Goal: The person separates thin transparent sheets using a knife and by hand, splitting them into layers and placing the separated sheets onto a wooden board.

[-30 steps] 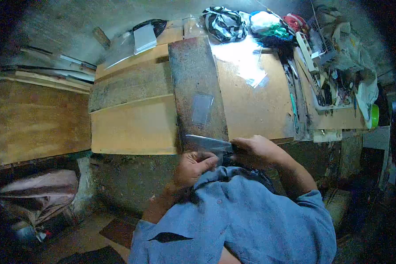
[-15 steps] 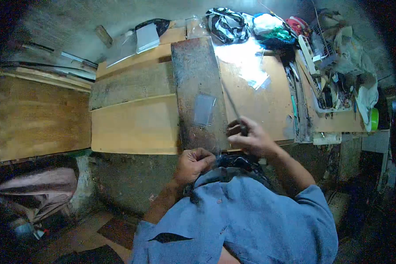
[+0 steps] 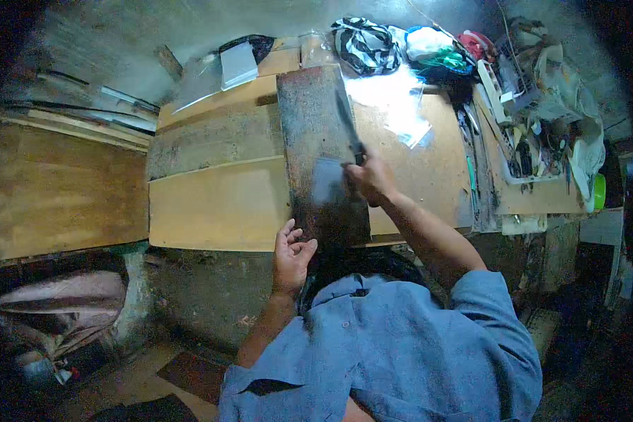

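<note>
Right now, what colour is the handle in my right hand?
The handle looks black, in the head view.

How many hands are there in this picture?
2. The left hand is by the near end of the dark board, with nothing visible in it. The right hand is over the board's right side, gripping a long-bladed tool. No others show.

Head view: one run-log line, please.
right hand: grips knife over dark board | left hand: open, apparently empty, by board's near end
</note>
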`<state>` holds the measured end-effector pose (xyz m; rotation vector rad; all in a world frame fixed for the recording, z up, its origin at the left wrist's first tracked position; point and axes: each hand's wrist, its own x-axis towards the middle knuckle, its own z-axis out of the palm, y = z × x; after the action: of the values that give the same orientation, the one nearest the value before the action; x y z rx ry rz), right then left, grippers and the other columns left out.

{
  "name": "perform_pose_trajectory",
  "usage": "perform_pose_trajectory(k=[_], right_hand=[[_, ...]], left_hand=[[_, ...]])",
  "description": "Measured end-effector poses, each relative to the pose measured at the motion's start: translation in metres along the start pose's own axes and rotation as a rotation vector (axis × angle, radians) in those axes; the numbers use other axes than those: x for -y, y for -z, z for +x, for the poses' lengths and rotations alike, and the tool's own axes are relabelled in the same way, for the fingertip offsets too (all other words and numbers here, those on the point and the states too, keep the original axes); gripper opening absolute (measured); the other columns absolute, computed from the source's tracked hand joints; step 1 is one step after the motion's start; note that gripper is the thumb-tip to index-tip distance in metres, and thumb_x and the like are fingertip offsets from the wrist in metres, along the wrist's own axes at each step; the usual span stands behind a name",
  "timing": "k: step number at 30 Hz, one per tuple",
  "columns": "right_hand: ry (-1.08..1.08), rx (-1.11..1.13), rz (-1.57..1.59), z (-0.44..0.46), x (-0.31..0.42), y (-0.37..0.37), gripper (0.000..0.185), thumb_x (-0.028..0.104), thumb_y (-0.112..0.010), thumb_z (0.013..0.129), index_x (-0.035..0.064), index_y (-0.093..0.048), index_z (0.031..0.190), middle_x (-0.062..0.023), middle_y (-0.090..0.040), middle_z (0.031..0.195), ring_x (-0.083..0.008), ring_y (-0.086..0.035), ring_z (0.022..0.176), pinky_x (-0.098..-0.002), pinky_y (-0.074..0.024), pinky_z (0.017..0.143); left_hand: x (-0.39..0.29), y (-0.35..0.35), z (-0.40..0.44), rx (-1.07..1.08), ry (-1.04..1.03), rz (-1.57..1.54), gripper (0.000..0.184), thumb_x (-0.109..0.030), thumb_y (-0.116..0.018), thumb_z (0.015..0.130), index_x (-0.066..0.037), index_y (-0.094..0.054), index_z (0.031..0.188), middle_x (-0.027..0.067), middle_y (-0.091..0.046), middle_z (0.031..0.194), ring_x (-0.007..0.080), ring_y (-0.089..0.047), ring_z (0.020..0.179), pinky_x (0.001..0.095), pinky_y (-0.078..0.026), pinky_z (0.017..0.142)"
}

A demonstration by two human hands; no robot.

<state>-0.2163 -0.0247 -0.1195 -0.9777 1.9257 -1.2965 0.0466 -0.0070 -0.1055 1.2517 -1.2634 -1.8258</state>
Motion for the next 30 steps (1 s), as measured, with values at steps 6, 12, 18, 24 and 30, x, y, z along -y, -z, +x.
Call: perform_pose_trajectory(k=[6, 12, 18, 24, 30], right_hand=[[-0.19, -0.316, -0.242, 0.015, -0.048, 0.075, 0.04, 0.033, -0.07, 0.072, 0.0045, -0.058, 0.097, -0.0152, -0.064, 0.083, -0.0299, -0.063, 0.076, -0.0393, -0.0483, 0.067], [-0.453, -0.487, -0.254, 0.036, -0.087, 0.132, 0.049, 0.04, -0.074, 0.067, 0.0013, -0.059, 0.093, -0.0177, -0.065, 0.085, -0.0309, -0.064, 0.078, -0.0397, -0.0477, 0.071], [-0.519, -0.484, -0.613, 0.057, -0.08, 0.126, 0.063, 0.05, -0.074, 0.064, -0.0025, -0.06, 0.094, -0.0227, -0.064, 0.091, -0.0335, -0.063, 0.088, -0.0409, -0.0476, 0.076], [-0.612, -0.399, -0.556, 0.066, -0.092, 0.128, 0.052, 0.041, -0.074, 0.066, -0.0009, -0.062, 0.096, -0.0216, -0.063, 0.099, -0.0354, -0.061, 0.096, -0.0402, -0.0473, 0.085], [-0.569, -0.418, -0.512, 0.055, -0.082, 0.146, 0.036, 0.028, -0.067, 0.067, 0.0, -0.065, 0.09, -0.019, -0.066, 0.091, -0.0318, -0.064, 0.086, -0.0378, -0.0498, 0.076]], left_hand=[[-0.004, 0.0, -0.002, -0.004, 0.003, -0.042, 0.064, -0.004, -0.068, 0.078, -0.005, -0.034, 0.133, 0.0091, -0.048, 0.112, 0.0094, -0.054, 0.082, 0.0241, -0.049, 0.072], [-0.023, -0.006, -0.009, 0.056, 0.013, 0.024, 0.06, -0.009, -0.068, 0.079, -0.004, -0.037, 0.131, 0.0109, -0.046, 0.118, 0.0077, -0.052, 0.08, 0.0223, -0.044, 0.072], [-0.033, -0.007, -0.011, 0.1, 0.059, 0.022, 0.055, -0.008, -0.066, 0.081, 0.0, -0.039, 0.129, 0.0129, -0.046, 0.118, 0.0077, -0.052, 0.081, 0.0232, -0.044, 0.079], [-0.043, -0.01, -0.016, 0.1, 0.092, -0.001, 0.051, -0.005, -0.064, 0.082, 0.0, -0.041, 0.128, 0.0114, -0.047, 0.116, 0.0073, -0.053, 0.081, 0.022, -0.044, 0.078], [-0.044, -0.013, -0.017, 0.128, 0.111, 0.005, 0.048, -0.005, -0.063, 0.084, -0.001, -0.042, 0.127, 0.0091, -0.048, 0.114, 0.0064, -0.053, 0.082, 0.0217, -0.043, 0.08]])
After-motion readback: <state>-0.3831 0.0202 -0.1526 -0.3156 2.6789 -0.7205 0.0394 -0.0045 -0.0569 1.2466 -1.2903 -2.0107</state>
